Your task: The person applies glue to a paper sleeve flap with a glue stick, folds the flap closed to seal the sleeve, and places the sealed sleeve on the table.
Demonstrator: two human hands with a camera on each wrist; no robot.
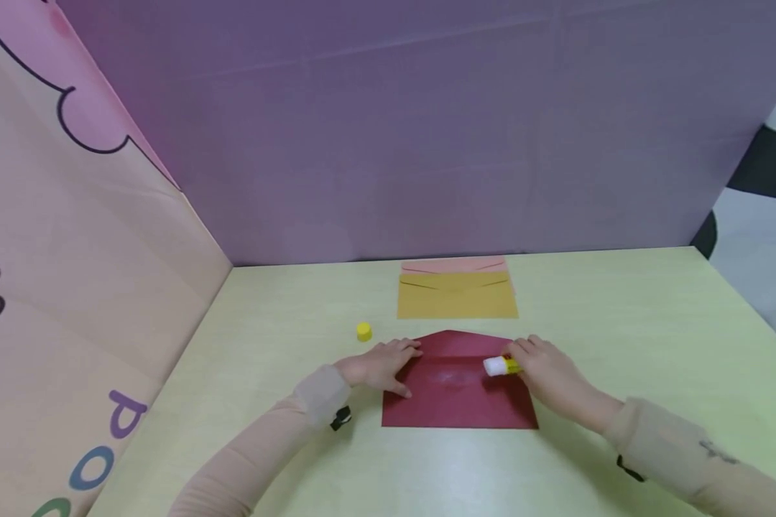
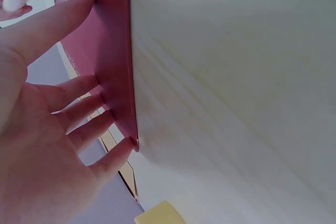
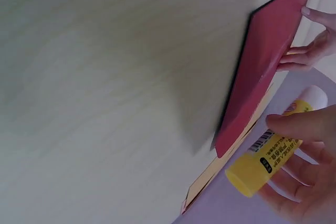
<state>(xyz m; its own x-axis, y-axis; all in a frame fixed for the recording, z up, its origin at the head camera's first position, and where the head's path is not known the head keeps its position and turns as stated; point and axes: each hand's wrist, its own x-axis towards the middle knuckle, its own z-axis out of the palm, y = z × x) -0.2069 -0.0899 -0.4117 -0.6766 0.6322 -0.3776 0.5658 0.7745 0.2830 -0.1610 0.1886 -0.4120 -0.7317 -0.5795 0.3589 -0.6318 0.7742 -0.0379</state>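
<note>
The red envelope (image 1: 459,408) lies on the counter (image 1: 297,309) between the two hands, its pointed flap (image 1: 462,345) opened out towards the far side. A faint, pale, shiny patch shows near the middle, below the flap crease.

Left hand (image 1: 381,366): fingers (image 2: 89,129) extended and spread, not clenched. The fingertips touch the envelope near its upper left corner; the thumb rests on it lower down, along the left side.

Right hand (image 1: 552,377): fingers curled, grasping a glue stick (image 1: 513,365) by its yellow, labelled body. The stick is uncapped, its white end pointing left over the right part of the envelope. Whether that end touches the paper cannot be told.

A yellow cap (image 1: 364,332) stands on the counter just beyond the left hand, apart from the red envelope. Further back lies a mustard envelope (image 1: 458,300), partly covering a pink envelope (image 1: 449,266) near the rear edge. Both sleeves are pale beige. A plain purple panel (image 1: 427,129) closes off the back; a printed panel (image 1: 71,251) with coloured letters stands at the left
</note>
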